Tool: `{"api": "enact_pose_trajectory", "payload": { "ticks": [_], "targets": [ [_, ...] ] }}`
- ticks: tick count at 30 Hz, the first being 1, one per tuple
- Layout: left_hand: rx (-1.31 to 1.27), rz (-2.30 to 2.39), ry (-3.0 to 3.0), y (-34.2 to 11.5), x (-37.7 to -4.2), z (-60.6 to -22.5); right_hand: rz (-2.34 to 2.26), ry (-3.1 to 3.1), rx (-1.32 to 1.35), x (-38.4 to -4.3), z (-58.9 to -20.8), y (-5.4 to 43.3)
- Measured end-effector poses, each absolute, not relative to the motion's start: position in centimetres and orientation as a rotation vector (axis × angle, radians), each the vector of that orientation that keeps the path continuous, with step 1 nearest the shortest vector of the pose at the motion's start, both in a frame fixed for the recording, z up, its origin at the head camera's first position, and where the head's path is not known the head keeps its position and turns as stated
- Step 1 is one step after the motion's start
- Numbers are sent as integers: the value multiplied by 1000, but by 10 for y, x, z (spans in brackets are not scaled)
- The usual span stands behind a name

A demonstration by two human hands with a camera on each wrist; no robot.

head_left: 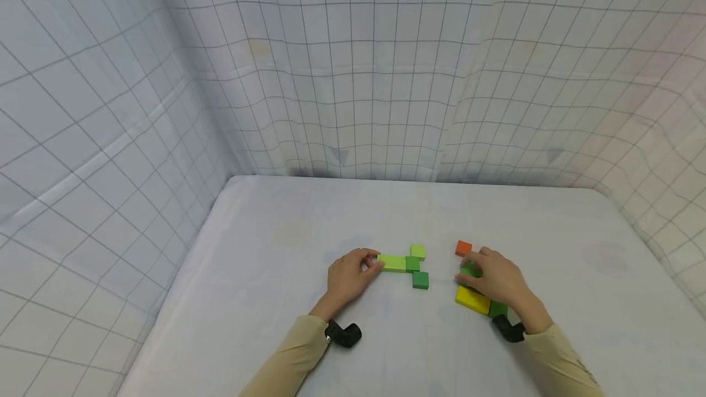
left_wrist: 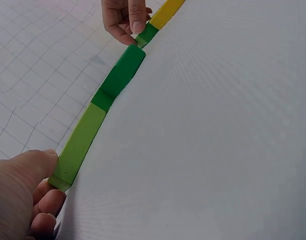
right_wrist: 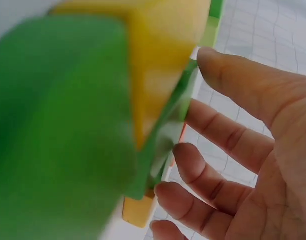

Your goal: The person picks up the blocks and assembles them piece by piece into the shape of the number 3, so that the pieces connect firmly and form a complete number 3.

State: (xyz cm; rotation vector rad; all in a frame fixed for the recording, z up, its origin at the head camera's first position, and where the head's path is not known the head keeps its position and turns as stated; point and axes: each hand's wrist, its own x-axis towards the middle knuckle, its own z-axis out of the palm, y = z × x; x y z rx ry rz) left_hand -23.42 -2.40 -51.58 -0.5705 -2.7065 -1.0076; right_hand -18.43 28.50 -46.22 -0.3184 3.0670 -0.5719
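At the left end of a long light green block (head_left: 392, 263), my left hand (head_left: 347, 276) grips it between thumb and fingers. A dark green block (head_left: 412, 264) meets its right end, with a small light green block (head_left: 417, 251) behind and another dark green block (head_left: 420, 280) in front. To the right, my right hand (head_left: 496, 277) has thumb and fingertips around a green block (head_left: 471, 269), which the hand partly hides. Close in front of that hand lies a yellow block (head_left: 472, 300), a dark green block (head_left: 498, 309) against its right end.
An orange-red block (head_left: 463, 248) lies just behind the right hand. The white table (head_left: 287, 225) is bordered by gridded white curtains (head_left: 342, 78) at the back and sides. In the right wrist view, a blurred green block (right_wrist: 63, 125) fills the left side.
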Motion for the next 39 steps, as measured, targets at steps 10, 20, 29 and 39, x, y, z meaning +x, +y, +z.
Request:
{"api": "enact_pose_trajectory", "payload": {
  "ticks": [10,20,29,39],
  "targets": [
    [-582,-1009,-2707,-25,-236,-517,-771,3025,-231,-210,-444,308],
    [-592,-1016,-2710,-25,-237,-518,-808,2783,-127,-241,-449,317],
    [-593,-1012,-2708,-25,-237,-517,-831,2742,-170,-250,-454,308],
    [-586,-1008,-2711,-27,-237,-516,-663,2861,-309,-241,-451,281]
  ]
}}
